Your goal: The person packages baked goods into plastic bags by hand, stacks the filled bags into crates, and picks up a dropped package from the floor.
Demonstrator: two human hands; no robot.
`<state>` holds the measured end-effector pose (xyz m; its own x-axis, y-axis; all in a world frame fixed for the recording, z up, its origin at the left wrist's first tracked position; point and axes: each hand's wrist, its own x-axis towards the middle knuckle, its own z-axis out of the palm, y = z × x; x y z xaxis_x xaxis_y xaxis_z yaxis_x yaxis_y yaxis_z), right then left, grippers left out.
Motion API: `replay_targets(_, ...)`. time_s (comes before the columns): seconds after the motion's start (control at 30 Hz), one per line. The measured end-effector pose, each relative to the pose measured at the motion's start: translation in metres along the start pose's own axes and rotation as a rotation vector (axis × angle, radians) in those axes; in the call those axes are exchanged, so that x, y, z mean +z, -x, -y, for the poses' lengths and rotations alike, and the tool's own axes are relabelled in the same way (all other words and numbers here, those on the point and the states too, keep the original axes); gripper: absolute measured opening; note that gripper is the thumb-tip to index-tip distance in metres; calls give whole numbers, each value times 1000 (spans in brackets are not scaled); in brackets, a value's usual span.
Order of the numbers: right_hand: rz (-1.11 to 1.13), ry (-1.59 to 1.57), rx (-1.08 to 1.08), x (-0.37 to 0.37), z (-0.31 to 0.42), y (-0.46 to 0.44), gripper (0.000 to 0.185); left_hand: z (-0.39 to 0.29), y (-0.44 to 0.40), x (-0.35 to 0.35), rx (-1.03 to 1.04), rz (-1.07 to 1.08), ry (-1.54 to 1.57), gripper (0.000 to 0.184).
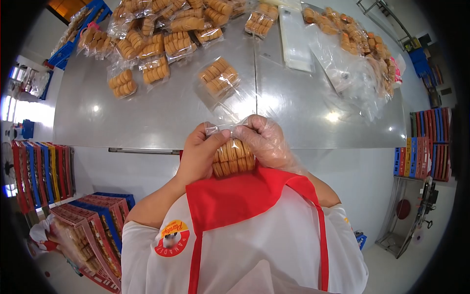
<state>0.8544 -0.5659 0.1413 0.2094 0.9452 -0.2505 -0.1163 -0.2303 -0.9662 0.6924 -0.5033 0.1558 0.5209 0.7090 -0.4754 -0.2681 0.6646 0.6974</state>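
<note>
Close to my chest, a clear plastic bag of round golden cookies (pixel 234 158) hangs just off the table's front edge. The cookies stand in stacked rows inside it. Bare, my left hand (pixel 204 147) pinches the top left of the bag between thumb and fingers. My right hand (pixel 264 139), in a clear plastic glove, pinches the top right. Both thumbs nearly meet at the bag's gathered mouth. Just beyond my hands, another bag of cookies (pixel 219 77) lies on the steel table (pixel 293 112), its loose plastic end stretching toward me.
Many filled cookie bags (pixel 166 44) are heaped at the back left. A stack of flat clear bags (pixel 295 41) lies at the back right, beside a large plastic sack of loose cookies (pixel 360 49). Coloured crates (pixel 95 220) stand at the lower left, near another person (pixel 44 235).
</note>
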Motion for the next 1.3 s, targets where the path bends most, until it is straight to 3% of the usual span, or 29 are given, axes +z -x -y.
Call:
replay_targets(0.07, 9, 56, 13, -2, 0, -1, 11, 4, -5, -7, 14, -16, -25, 5)
replay_targets(0.17, -52, -322, 44, 7, 6, 1, 11, 6, -11, -24, 12, -42, -77, 6)
replay_targets(0.37, 122, -278, 167, -2, -14, -12, 16, 13, -20, -49, 24, 61, -93, 13)
replay_targets(0.47, 122, -53, 341, -9, -8, -15, 19, 9, -21, -56, -100, 110, -168, 19)
replay_targets(0.53, 155, -135, 337, -11, -7, -12, 21, 3, -15, -53, -146, 100, -249, 23)
replay_targets(0.73, 310, -46, 204, -14, -14, -2, 36, 2, -10, -65, 223, 256, -878, 44)
replay_targets(0.83, 340, -55, 197, -17, -16, -1, 49, -13, -1, -50, 183, 291, -1180, 48)
replay_targets(0.93, 384, -258, 228, -27, -28, -3, 68, -23, -3, -42, 87, 264, -1125, 58)
replay_targets(1.07, 372, -715, 103, -30, -21, -5, 90, -7, -24, -33, -9, 240, -542, 58)
replay_targets(1.1, 426, -897, -50, -27, -8, 2, 98, -9, -27, -14, -70, 249, -338, 56)
replay_targets(1.13, 310, -824, -111, -26, -6, 1, 98, -9, -32, 5, -132, 257, -135, 55)
replay_targets(1.2, 74, -674, -232, -33, 0, -7, 98, -2, -46, 32, -100, 286, -155, 49)
replay_targets(1.3, -42, -792, -153, -56, 9, 6, 81, 6, -62, 47, -151, 390, -428, 50)
